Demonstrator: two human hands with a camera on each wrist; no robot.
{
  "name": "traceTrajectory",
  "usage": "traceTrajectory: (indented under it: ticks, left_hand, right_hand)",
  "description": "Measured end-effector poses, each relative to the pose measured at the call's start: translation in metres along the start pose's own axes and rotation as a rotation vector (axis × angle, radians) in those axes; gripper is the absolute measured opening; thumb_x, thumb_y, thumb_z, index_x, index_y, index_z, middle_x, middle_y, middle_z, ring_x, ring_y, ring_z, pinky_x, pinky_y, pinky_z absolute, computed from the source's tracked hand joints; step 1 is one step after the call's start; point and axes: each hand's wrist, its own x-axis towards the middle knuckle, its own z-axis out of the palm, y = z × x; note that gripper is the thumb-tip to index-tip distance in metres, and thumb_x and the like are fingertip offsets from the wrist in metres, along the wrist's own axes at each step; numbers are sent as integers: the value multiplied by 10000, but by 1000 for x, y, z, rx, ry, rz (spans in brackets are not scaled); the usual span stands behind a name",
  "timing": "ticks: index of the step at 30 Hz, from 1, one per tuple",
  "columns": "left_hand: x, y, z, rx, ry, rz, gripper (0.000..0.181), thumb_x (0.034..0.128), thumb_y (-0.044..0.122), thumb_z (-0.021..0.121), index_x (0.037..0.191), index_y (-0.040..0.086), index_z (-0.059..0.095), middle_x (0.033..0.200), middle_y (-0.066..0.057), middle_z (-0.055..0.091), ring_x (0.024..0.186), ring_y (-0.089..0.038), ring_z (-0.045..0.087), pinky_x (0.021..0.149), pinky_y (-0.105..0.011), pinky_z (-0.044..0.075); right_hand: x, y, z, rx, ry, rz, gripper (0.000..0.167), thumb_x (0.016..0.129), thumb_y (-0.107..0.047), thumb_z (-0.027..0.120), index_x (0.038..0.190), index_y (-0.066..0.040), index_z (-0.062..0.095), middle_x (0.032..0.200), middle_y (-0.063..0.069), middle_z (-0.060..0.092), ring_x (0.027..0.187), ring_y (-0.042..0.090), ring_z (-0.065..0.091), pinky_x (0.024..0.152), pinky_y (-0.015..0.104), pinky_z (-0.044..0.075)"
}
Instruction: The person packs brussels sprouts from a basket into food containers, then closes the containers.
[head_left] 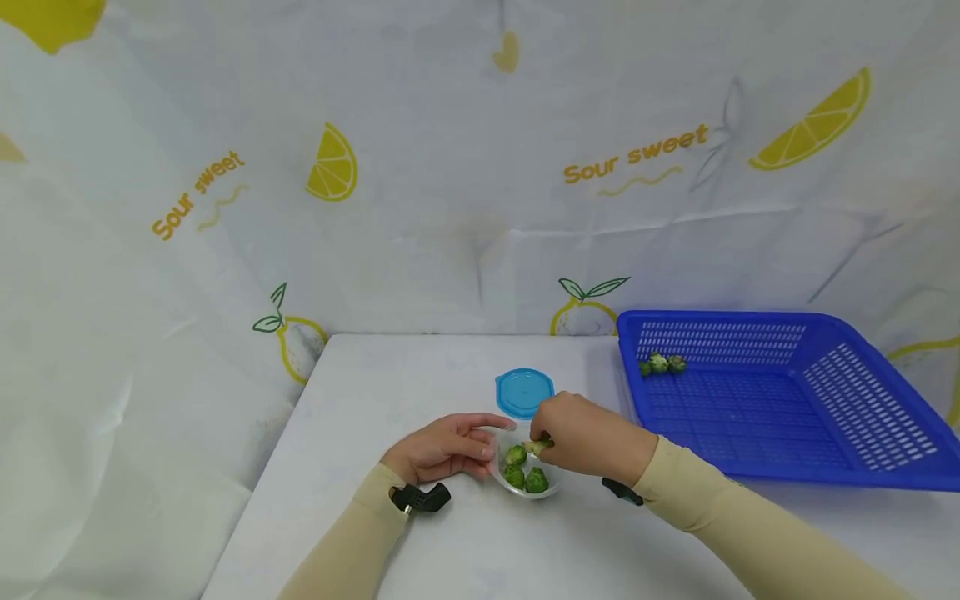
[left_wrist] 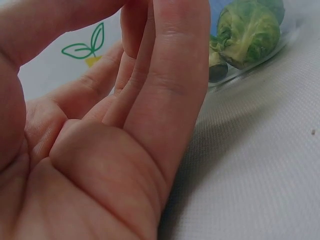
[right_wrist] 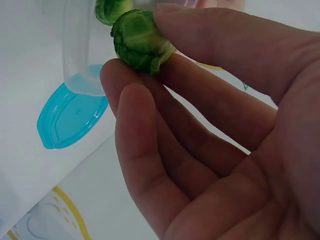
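Observation:
A small clear plastic container (head_left: pixel 531 495) stands on the white table with several green Brussels sprouts (head_left: pixel 536 480) inside. My left hand (head_left: pixel 448 447) holds its left side, fingers bent along the wall and rim. In the left wrist view, sprouts (left_wrist: pixel 248 34) show behind the fingers of that hand (left_wrist: pixel 115 120). Over the container's right side, my right hand (head_left: pixel 588 432) pinches one Brussels sprout (right_wrist: pixel 141 42) between thumb and fingertips. A blue lid (head_left: pixel 525 392) lies flat just behind the container.
At the right stands a large blue plastic basket (head_left: pixel 720 417) with slotted walls. A few more sprouts (head_left: pixel 658 362) sit in its back left corner. A white lemon-printed cloth (head_left: pixel 450 167) hangs behind the table (head_left: pixel 405 375).

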Motion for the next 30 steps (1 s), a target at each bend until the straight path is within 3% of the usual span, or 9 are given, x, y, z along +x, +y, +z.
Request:
traceTrajectory:
  ticks: [6,12,20,25,30]
  left_hand:
    - [0,0,-1,2,-4,2,615,1018,3,677,1599,50,481,998,4,707,856,-113,780,858,-298,677]
    - [1,1,0,-2,-1,14,620,1009,-19,664,1599,44,484,990,3,701,846,-113,781,840,-297,679]
    - [5,1,2,-4,-11,6,610,1014,-27,658,1596,46,489,976,-4,700,846,-119,778,841,-293,677]
    - [7,1,2,-16,-19,1,615,1013,-7,675,1596,54,490,973,2,691,846,-113,760,847,-280,673]
    - [2,-2,-1,0,5,-1,601,1015,-10,670,1586,48,495,967,8,666,849,-115,754,853,-283,673]
  right_hand:
    - [2,-1,6,-33,-21,46,89,886,2,802,839,-73,819,683,-72,635,617,75,525,567,222,502]
    - [4,-4,10,-92,-26,74,38,878,-29,837,909,-50,841,856,27,787,742,130,698,688,324,650]
    - [3,-5,12,-112,-35,110,79,881,-13,836,959,-19,830,952,94,795,865,236,754,754,391,674]
    - [2,-1,10,-106,-43,102,130,889,-25,839,1016,-4,825,1010,126,793,932,277,754,788,417,670]
    - [4,2,2,-124,-31,46,135,906,-55,840,1037,-22,835,996,105,800,902,225,737,791,385,662]
